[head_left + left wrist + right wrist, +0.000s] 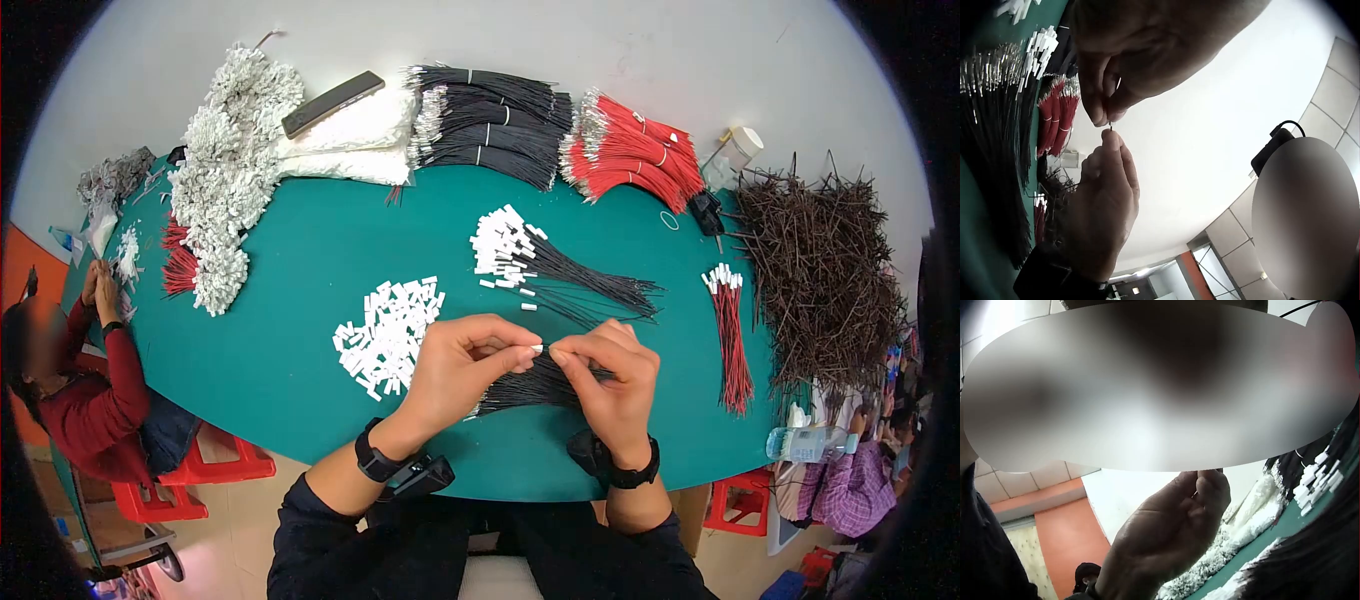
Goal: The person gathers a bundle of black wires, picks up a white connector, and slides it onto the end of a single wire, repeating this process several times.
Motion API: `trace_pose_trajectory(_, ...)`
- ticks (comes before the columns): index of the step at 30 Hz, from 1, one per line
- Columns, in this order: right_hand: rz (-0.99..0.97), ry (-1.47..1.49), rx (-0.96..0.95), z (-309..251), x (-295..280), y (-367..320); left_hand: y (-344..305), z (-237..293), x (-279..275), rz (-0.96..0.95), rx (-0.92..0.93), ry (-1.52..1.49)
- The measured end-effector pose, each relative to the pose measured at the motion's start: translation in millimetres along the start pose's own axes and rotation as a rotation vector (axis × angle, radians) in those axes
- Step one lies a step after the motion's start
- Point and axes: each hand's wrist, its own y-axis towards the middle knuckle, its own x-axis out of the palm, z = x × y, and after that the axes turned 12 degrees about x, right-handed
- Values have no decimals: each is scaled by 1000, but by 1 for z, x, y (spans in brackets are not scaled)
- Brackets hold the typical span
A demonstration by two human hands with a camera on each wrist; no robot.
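Observation:
Over the green table, my left hand pinches a small white plastic connector between thumb and forefinger. Facing it, my right hand pinches the end of a thin black wire at the connector's opening, the fingertips of both hands close together. Beneath the hands lies a bundle of black wires, partly covered by them. A loose heap of white connectors lies left of my left hand. Beyond the hands are black wires with white connectors on their ends. In the left wrist view, both hands meet fingertip to fingertip.
Along the back lie bundled black wires, red wires, white bags and a white connector mound. To the right are red wires with white ends and a dark tangled pile. Another person sits at left.

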Motion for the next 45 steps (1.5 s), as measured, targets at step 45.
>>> trace_pose_trajectory(45, -10, 268, 269, -15, -3, -4, 13, 16, -16, 55, -84, -309)
